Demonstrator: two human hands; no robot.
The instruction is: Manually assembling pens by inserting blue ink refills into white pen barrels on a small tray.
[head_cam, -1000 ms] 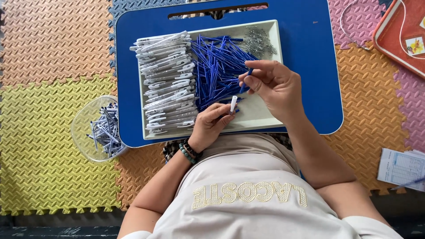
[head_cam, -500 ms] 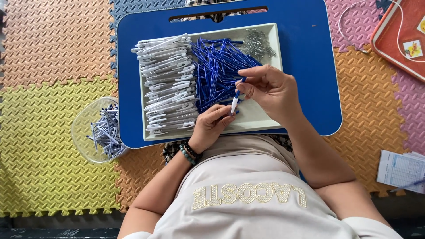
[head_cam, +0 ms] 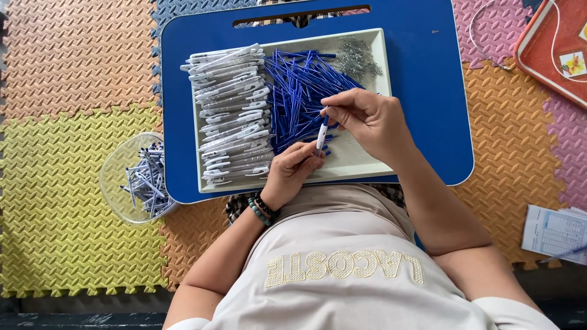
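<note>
My left hand (head_cam: 295, 168), with a beaded bracelet at the wrist, holds a white pen barrel (head_cam: 321, 135) upright over a white tray (head_cam: 361, 162). My right hand (head_cam: 365, 117) pinches the barrel's upper end, where a thin blue piece shows at the fingertips. In the tray lie a stack of white pen barrels (head_cam: 229, 110) on the left, a heap of blue refills (head_cam: 296, 91) in the middle and a small pile of metal springs (head_cam: 359, 56) at the far right corner.
The tray rests on a blue lap desk (head_cam: 428, 91) over coloured foam floor mats. A clear plastic bowl (head_cam: 137, 177) of small pen parts sits to the left. A red tray (head_cam: 553, 43) and a white cable lie at the far right, with papers (head_cam: 556, 232) at the near right.
My right hand has moved from just above the tray's blue refills down to the top of the white barrel in my left hand. The two hands are now closer together.
</note>
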